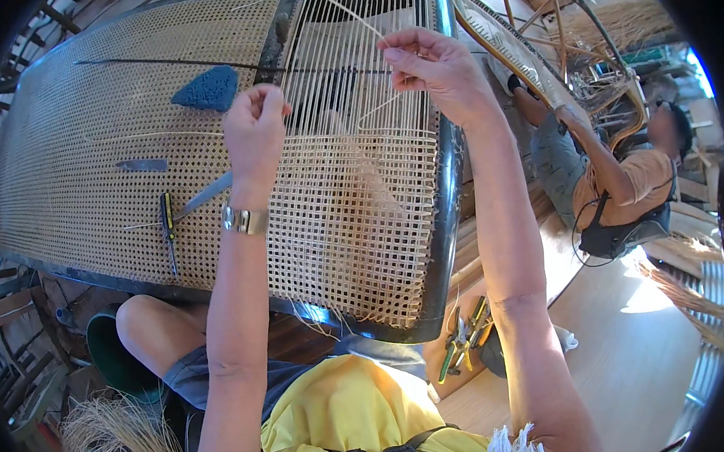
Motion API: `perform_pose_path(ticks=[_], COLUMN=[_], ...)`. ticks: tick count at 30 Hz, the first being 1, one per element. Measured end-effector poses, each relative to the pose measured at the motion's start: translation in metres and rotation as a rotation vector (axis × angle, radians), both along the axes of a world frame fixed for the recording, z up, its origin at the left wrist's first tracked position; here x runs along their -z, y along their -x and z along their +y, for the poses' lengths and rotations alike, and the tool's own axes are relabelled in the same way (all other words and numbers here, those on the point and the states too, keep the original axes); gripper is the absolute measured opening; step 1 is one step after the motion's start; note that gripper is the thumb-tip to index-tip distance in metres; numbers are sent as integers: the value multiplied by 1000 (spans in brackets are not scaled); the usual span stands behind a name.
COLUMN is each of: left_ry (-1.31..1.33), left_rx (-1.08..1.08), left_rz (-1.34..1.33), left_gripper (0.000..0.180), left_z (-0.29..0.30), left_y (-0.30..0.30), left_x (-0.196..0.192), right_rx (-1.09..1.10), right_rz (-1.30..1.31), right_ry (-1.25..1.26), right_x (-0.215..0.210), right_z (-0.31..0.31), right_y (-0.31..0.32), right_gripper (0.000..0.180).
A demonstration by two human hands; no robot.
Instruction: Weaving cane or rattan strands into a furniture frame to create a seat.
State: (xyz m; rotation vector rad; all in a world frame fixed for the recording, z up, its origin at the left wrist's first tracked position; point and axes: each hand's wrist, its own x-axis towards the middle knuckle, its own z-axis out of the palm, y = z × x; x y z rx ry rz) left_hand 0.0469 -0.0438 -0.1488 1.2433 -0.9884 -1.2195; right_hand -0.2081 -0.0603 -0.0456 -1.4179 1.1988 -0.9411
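Observation:
My right hand [435,72] pinches a thin pale cane strand [353,15] above the far right part of a dark-framed woven panel [352,202]. Below that hand, parallel strands [343,45] run lengthwise without the cross weave that fills the nearer part. My left hand [257,129] is closed, thumb up, over the panel's middle. Another loose strand reaches toward its fingers, but whether they hold it is hidden. Close beside this hand lies a blue wedge-shaped block [206,89]. A long dark thin rod [178,65] stretches across the panel, its right part among the bare strands.
On the left weave rest a knife [202,194], a small flat blade [143,166] and a yellow-black screwdriver [168,225]. Pliers [468,335] lie beyond the panel's near right corner. Another person [624,177] sits at right beside a curved frame. Loose fibres [122,439] stand lower left.

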Motion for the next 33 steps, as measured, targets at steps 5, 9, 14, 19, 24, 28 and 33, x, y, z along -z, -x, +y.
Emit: perform_pose_path(ticks=[5,9,14,19,24,28,33], left_ry=[-185,-212,-174,-178,123,219,165], left_rx=[44,26,52,141,225,198,155], left_rz=[55,58,15,-164,-351,-409,-416], left_gripper=[18,18,19,18,16,15,15], left_z=[38,48,56,84,120,122,107], left_y=[-3,-4,4,33,62,75,79], left_x=[39,52,57,43,36,33,34], right_rx=[222,218,212,321,342,394,455], right_rz=[-93,-44,45,202,228,133,125], right_ry=[1,0,-2,83,169,251,305], right_x=[15,20,21,31,73,87,89], right_z=[5,7,12,18,26,32,34], right_y=[16,16,13,24,39,34,29], right_gripper=[20,19,17,16,15,13,10])
